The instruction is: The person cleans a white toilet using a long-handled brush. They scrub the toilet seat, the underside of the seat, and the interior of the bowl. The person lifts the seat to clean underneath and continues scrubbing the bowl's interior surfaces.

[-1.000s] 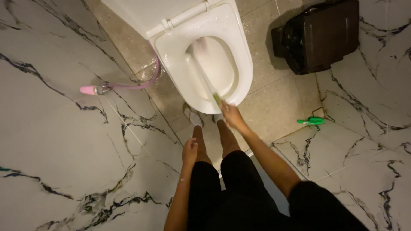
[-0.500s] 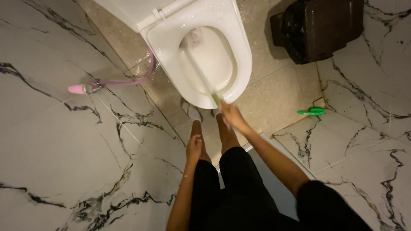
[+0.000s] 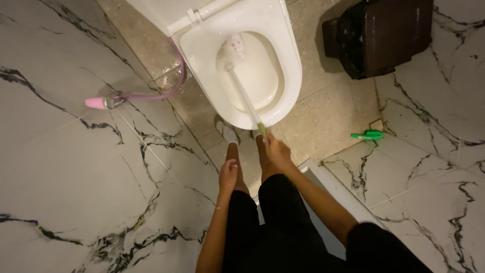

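We see the toilet [image 3: 283, 76] only in part, its tank and lid cut off by the top edge, as is the dark bin [image 3: 384, 35]. Our right hand [image 3: 277, 150] covers the grip end of the toilet brush [image 3: 242, 86], and its bristle head is blurred. Our right foot hides behind that hand.

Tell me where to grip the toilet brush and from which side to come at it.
Grip the toilet brush at its green handle end, where the right hand holds it, coming from the toilet bowl's front rim. The long shaft slants up out of the bowl toward the person; the bristle head sits deep inside.
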